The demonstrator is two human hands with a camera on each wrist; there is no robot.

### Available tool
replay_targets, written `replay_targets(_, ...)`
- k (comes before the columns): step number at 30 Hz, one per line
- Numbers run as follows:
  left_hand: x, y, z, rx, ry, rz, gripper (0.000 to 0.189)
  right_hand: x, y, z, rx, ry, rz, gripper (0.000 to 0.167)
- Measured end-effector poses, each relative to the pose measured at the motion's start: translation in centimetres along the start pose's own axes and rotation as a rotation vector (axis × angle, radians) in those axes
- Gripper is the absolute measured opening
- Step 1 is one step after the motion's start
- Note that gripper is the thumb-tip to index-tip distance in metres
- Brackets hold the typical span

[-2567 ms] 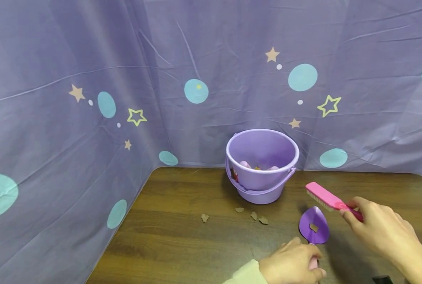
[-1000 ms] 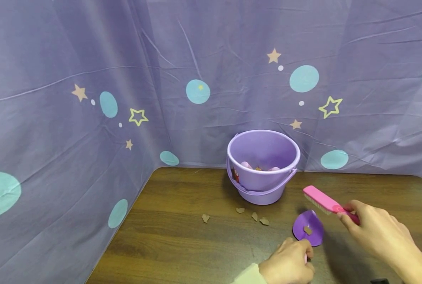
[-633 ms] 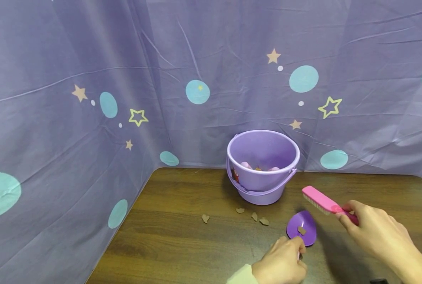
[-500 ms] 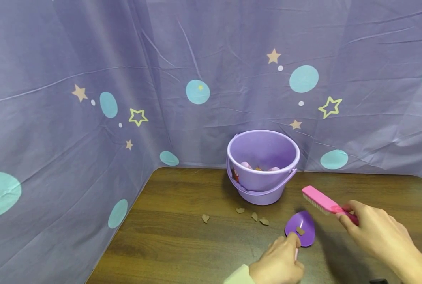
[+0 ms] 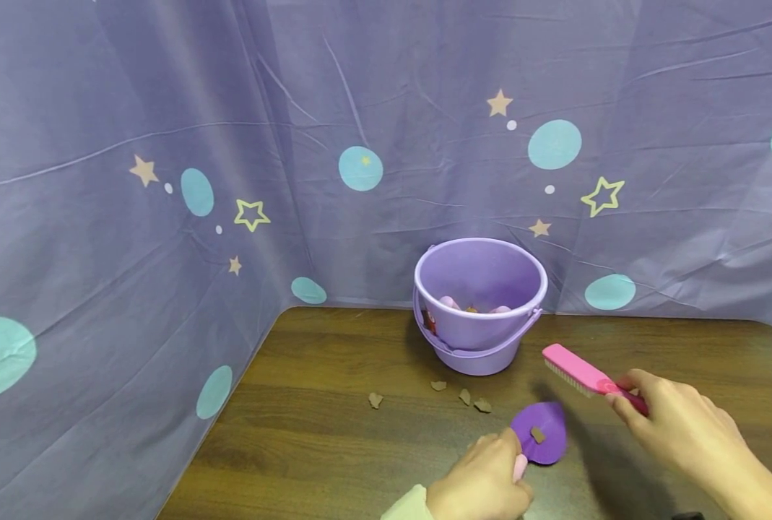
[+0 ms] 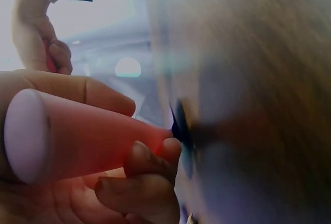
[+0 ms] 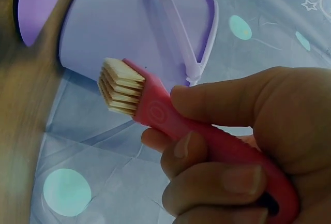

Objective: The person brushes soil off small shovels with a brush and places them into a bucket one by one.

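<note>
My left hand (image 5: 483,480) grips the pink handle (image 6: 88,136) of a small toy shovel, whose pointed purple blade (image 5: 550,426) is low over the table. One brown scrap (image 5: 538,435) lies on the blade. In my right hand (image 5: 681,426) is a pink brush (image 5: 577,368), held by its handle above and to the right of the shovel, bristles facing down. The right wrist view shows thumb and fingers curled round the brush handle (image 7: 222,144). Several more brown scraps (image 5: 482,405) lie on the table left of the shovel.
A lilac bucket (image 5: 476,336) stands behind the scraps, its handle hanging at the front, with pink and yellowish things inside. Wood-grain table (image 5: 308,448) extends to a purple star-printed cloth (image 5: 386,231) at the back and left.
My left hand has moved left and toward me with the shovel, turning its blade and carrying the scrap along. My right hand has drifted slightly left with the brush. The bucket stays put.
</note>
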State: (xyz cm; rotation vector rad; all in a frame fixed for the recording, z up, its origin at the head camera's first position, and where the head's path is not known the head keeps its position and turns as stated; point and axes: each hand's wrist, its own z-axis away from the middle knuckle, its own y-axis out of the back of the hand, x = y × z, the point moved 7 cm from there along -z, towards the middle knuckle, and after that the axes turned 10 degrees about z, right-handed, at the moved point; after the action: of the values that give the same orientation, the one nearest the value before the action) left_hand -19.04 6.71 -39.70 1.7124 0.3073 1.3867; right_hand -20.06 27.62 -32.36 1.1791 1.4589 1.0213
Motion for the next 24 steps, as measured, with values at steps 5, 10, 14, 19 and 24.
replay_targets(5,-0.4,1.3,0.8,0.01,-0.011,-0.012,0.024,-0.3,0.2,0.2,0.0,0.008,-0.011,0.024)
replay_targets(10,-0.9,2.7,1.3,0.031,-0.017,-0.015,0.021,-1.3,0.3,0.5,0.026,0.041,-0.03,0.019)
replay_targets(14,-1.3,3.8,1.6,0.018,-0.019,-0.024,0.021,-2.4,0.2,0.8,0.034,0.084,-0.066,0.017)
replay_targets(19,-1.8,4.9,1.8,-0.014,-0.014,-0.021,0.02,-3.5,0.3,1.1,0.071,0.125,-0.068,0.01)
replay_targets(24,-2.1,5.7,1.9,0.008,-0.016,-0.006,0.024,-5.1,0.2,1.5,0.129,0.22,-0.108,0.01)
